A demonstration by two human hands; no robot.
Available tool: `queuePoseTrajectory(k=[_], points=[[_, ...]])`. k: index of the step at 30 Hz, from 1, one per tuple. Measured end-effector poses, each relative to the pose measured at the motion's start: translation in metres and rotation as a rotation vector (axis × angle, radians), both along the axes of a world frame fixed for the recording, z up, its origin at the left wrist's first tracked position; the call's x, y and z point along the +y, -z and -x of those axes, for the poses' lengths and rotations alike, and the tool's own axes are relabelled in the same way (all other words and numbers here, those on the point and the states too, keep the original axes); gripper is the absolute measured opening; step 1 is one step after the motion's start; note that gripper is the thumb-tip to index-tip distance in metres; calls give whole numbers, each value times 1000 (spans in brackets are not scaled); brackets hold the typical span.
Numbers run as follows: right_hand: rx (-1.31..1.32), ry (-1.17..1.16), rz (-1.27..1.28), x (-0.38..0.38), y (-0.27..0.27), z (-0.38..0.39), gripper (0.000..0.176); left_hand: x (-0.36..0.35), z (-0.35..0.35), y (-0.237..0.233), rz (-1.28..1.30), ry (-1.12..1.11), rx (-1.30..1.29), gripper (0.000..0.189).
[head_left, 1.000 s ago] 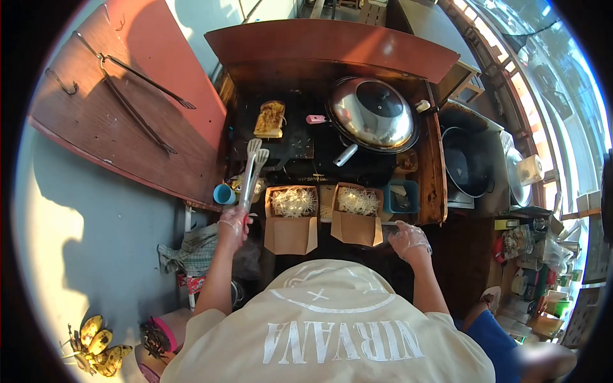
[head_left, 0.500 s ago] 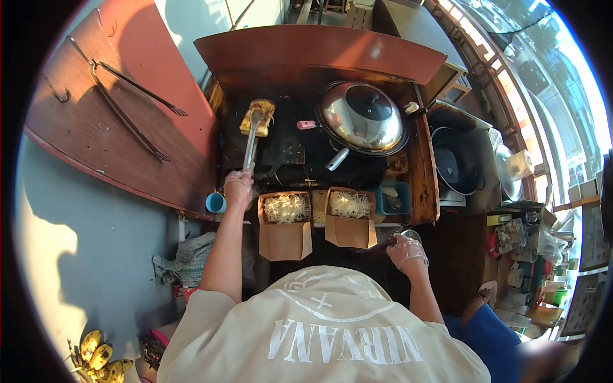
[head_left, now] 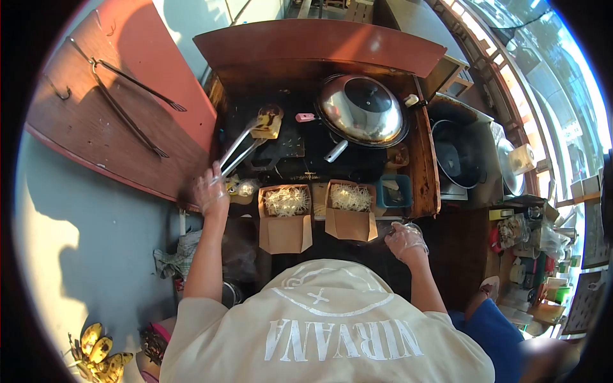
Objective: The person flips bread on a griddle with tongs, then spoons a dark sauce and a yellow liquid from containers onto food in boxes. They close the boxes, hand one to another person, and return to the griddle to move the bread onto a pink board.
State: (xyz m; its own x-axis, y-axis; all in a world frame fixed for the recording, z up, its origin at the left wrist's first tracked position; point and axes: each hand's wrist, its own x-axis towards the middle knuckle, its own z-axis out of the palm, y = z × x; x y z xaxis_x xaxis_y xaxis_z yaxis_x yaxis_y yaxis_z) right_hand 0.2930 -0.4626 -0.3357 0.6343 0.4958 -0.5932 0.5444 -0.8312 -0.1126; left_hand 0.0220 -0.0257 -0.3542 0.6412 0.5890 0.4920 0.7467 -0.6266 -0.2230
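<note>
My left hand [head_left: 212, 191], in a clear plastic glove, is closed round the handle end of metal tongs [head_left: 237, 152]. The tongs' arms are spread, with their tips at the left and lower edges of a browned, yellowish block of toasted bread [head_left: 269, 122] on the dark griddle [head_left: 287, 150]. My gloved right hand [head_left: 407, 241] is low at the front edge of the counter, fingers curled; what they hold, if anything, is hidden. Between my hands stand two open cardboard boxes [head_left: 285, 235] [head_left: 351, 222], both filled with pale shredded food that looks like grated cheese.
A lidded pan [head_left: 363, 110] sits right of the bread, its handle pointing towards me. A blue container [head_left: 393, 193] stands beside the right box. Farther right is a dark wok [head_left: 454, 153]. Large tongs [head_left: 124, 105] hang on the left board; bananas [head_left: 101, 351] lie lower left.
My left hand has moved left and slightly down, and the tongs have spread apart. The bread is turned, lying slightly farther right. My right hand has barely shifted.
</note>
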Motion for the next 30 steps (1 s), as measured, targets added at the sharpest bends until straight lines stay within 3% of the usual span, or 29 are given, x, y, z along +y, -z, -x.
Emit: queuePoseTrajectory(k=[4, 6, 9, 12, 15, 19, 21, 22, 25, 26, 27, 29, 30], points=[[-65, -19, -62, -15, 29, -3, 50, -33, 42, -9, 291, -169, 94, 40], [-151, -253, -84, -32, 69, -14, 52, -35, 63, 12, 366, -68, 48, 34], [-43, -108, 21, -3, 31, -9, 50, -60, 27, -9, 494, -20, -3, 28], [25, -154, 26, 27, -33, -2, 55, -52, 1, 10, 476, -28, -8, 30], [-2, -92, -29, 21, -9, -12, 54, -51, -5, 1, 475, -110, 87, 28], [-45, -191, -30, 9, 17, -23, 53, -55, 3, -22, 618, -220, -127, 27], [-10, -160, 26, 8, 13, -20, 53, -37, 6, -8, 727, -112, -299, 27], [-6, -160, 26, 9, 9, -17, 53, -31, -1, -5, 1001, -210, -479, 28], [14, -104, 23, 9, 4, -16, 52, -15, -27, 23, 1151, -142, -640, 27], [6, -179, 36, 8, 4, -18, 52, -7, -34, 36, 1361, -116, -714, 24], [0, -254, 51, 7, 5, -19, 52, -7, -44, 41, 1364, -111, -713, 24], [3, -194, 47, 2, 9, -23, 52, -8, -62, 51, 1490, -120, -1031, 24], [7, -138, 41, -1, 11, -25, 51, -6, -69, 49, 1517, -148, -931, 26]])
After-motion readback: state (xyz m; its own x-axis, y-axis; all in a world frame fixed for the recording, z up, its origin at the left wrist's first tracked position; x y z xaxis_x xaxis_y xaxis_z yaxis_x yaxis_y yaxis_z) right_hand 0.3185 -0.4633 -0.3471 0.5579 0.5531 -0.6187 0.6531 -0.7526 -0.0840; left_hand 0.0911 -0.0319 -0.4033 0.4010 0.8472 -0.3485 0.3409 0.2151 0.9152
